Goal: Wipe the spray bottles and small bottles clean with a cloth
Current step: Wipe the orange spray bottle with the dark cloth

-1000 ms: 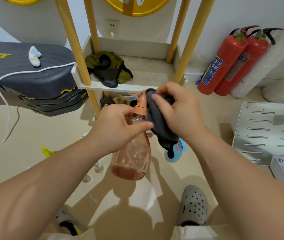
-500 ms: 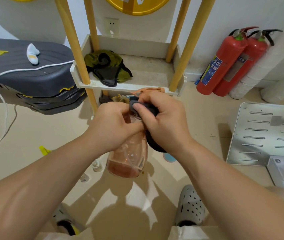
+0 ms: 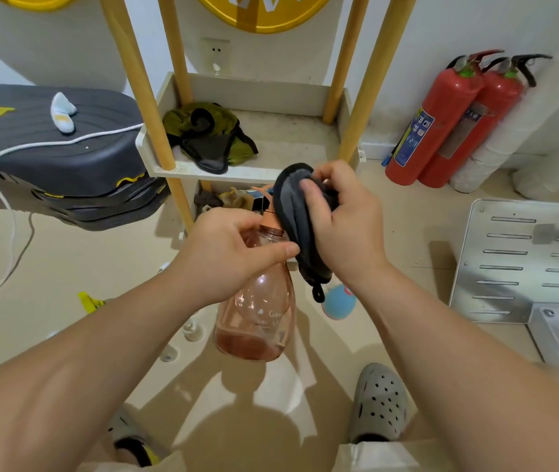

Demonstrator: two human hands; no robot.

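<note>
Left hand (image 3: pixel 227 253): grips pink spray bottle (image 3: pixel 257 318) by its shoulder; right hand (image 3: pixel 343 226): bunches dark cloth (image 3: pixel 293 212) against the neck; advised: steady the bottle, rub round the collar.

Left hand (image 3: pixel 233 253), right hand (image 3: pixel 343 226) close together, both curled, gripping.

grey perforated clog (image 3: pixel 378 403), pale beige shorts (image 3: pixel 373 458)

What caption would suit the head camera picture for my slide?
Left hand holds a pink spray bottle by its neck while the right hand presses a dark cloth against its top.
</note>
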